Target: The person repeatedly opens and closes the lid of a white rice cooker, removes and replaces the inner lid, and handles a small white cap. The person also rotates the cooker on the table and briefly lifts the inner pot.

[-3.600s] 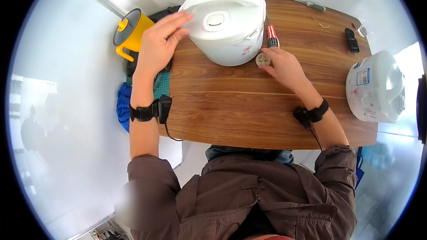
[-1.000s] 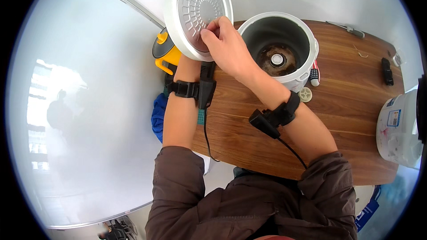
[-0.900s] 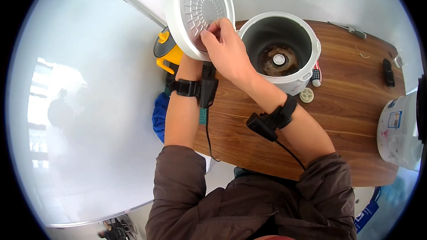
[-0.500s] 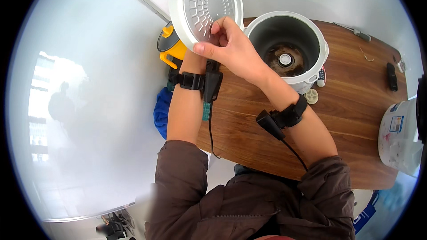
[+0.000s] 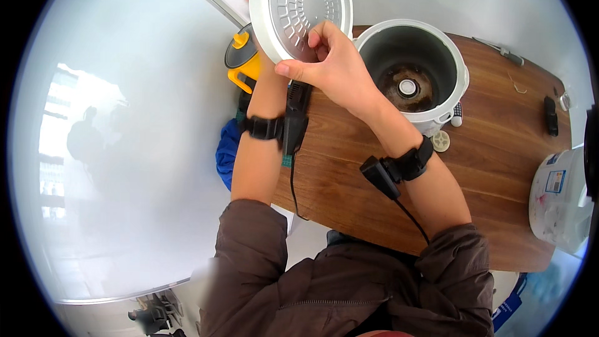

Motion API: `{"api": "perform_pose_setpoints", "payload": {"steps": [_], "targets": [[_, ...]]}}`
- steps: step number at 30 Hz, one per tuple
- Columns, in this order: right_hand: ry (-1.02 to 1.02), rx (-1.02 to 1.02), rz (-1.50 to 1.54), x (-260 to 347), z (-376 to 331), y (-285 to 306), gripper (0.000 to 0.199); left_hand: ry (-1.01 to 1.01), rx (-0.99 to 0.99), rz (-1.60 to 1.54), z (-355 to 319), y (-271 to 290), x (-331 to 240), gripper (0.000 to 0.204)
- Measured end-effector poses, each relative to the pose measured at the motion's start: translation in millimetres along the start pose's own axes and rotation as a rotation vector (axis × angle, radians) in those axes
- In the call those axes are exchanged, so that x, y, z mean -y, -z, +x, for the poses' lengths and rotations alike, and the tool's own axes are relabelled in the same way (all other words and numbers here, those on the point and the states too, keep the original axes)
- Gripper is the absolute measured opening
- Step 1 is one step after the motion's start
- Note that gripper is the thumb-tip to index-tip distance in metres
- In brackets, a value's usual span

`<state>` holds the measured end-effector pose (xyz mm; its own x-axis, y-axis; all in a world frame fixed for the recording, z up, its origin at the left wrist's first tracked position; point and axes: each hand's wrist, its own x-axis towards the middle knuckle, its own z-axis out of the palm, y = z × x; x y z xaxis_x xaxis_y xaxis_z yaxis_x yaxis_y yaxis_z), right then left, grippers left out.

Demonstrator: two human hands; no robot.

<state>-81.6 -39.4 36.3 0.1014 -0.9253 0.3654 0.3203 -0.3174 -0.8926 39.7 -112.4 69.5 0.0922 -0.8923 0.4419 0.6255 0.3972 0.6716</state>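
Observation:
A round white rice cooker lid (image 5: 262,19) with a silvery, embossed inner face is held up above the table's left part, tilted toward me. My left hand (image 5: 266,67) supports it from behind; its fingers are almost wholly hidden, only a bit of skin showing past the left rim. At the lower edge of the lid, my right hand (image 5: 342,75) has its thumb on the rim and its fingers curled against the inner face. Just right of the lid stands the open rice cooker body (image 5: 412,31), without an inner pot; its brown-stained bottom and round central sensor show.
A yellow-handled jug (image 5: 240,56) and a blue cloth (image 5: 228,156) lie left of my left arm. Near the cooker is a small cream disc (image 5: 440,141). A screwdriver-like tool (image 5: 511,56), a black object (image 5: 550,115) and a white bucket (image 5: 558,196) are on the right.
The view has shifted slightly, so the lid, cooker and table appear a little to the right. My left forearm has turned slightly; my right hand keeps its place at the lid's lower edge.

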Motion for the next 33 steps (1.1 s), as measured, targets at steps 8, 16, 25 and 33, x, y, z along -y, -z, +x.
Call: {"api": "perform_pose_setpoints", "payload": {"steps": [8,16,25,33], "targets": [[-0.044,-0.066,-0.163,2,1,0,0.068,-0.215,0.288,1.024,-60,-37,-65,0.044],[-0.016,-0.062,-0.100,-4,4,-3,0.069,-0.047,0.321,0.879,-57,-34,-79,0.048],[-0.018,-0.060,-0.090,-4,4,-2,0.066,-0.075,0.334,0.892,-55,-31,-80,0.049],[0.048,-0.199,-0.239,7,15,-13,0.048,-0.318,0.377,1.204,-17,-7,-64,0.044]]}}
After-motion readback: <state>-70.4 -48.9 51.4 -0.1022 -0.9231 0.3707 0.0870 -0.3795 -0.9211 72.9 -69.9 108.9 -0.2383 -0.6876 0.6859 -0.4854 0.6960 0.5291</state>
